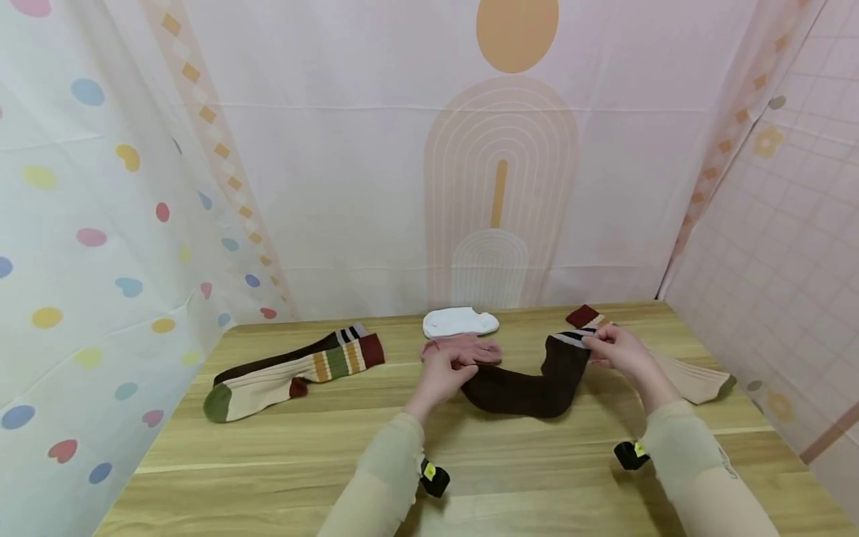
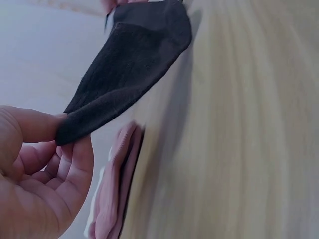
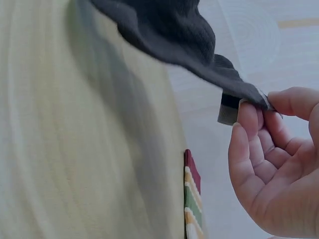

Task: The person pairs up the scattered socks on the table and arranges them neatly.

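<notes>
L hand [image 1: 439,380] is pinching dark sock [image 1: 526,391] by its toe [image 2: 75,124], R hand [image 1: 627,354] is pinching its striped cuff [image 1: 569,339]; sock is sagging btwn them, over table [image 1: 268,477]. Pink sock [image 1: 473,346] is lying near L hand w/ white sock [image 1: 459,322] behind it, & cream sock [image 1: 691,377] is lying partly behind R hand.

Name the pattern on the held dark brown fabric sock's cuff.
The cuff of the sock has grey and black stripes; the head view shows it best.
</notes>
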`<act>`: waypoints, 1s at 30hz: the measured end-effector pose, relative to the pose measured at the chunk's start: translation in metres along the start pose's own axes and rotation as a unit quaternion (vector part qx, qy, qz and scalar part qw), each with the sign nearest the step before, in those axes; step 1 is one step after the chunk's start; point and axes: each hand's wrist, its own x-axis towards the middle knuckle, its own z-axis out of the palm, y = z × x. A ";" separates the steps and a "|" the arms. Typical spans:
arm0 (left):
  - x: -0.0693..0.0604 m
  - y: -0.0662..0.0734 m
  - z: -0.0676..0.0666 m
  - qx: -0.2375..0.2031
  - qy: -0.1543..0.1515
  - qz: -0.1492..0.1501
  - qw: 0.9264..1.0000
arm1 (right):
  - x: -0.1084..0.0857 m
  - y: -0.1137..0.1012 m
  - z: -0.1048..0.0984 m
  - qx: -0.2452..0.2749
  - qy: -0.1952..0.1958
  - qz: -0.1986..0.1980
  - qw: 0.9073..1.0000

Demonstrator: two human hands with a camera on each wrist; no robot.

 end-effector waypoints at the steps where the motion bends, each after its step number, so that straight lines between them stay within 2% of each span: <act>1: 0.000 -0.001 -0.004 0.005 0.001 -0.006 1.000 | -0.001 0.001 0.000 -0.007 -0.003 -0.002 1.000; 8: -0.001 -0.009 -0.024 0.022 0.000 -0.064 0.998 | -0.003 0.010 0.012 -0.075 -0.026 -0.027 0.996; 11: -0.003 -0.013 -0.030 0.026 0.005 -0.079 0.997 | -0.001 0.014 0.021 -0.108 -0.030 -0.025 0.993; 18: -0.010 -0.026 -0.041 0.011 0.011 -0.127 0.992 | -0.003 0.018 0.038 -0.122 -0.068 -0.018 0.990; 22: -0.013 -0.034 -0.048 0.013 0.009 -0.133 0.991 | -0.006 0.020 0.041 -0.135 -0.090 0.000 0.987; 24: -0.015 -0.038 -0.050 0.017 0.009 -0.127 0.992 | -0.008 0.020 0.040 -0.157 -0.100 0.009 0.982; 26: -0.016 -0.042 -0.053 0.017 0.011 -0.123 0.992 | -0.009 0.016 0.036 -0.194 -0.093 0.009 0.977; 30: -0.018 -0.048 -0.058 0.032 0.019 -0.122 0.992 | -0.009 0.008 0.027 -0.293 -0.046 -0.028 0.954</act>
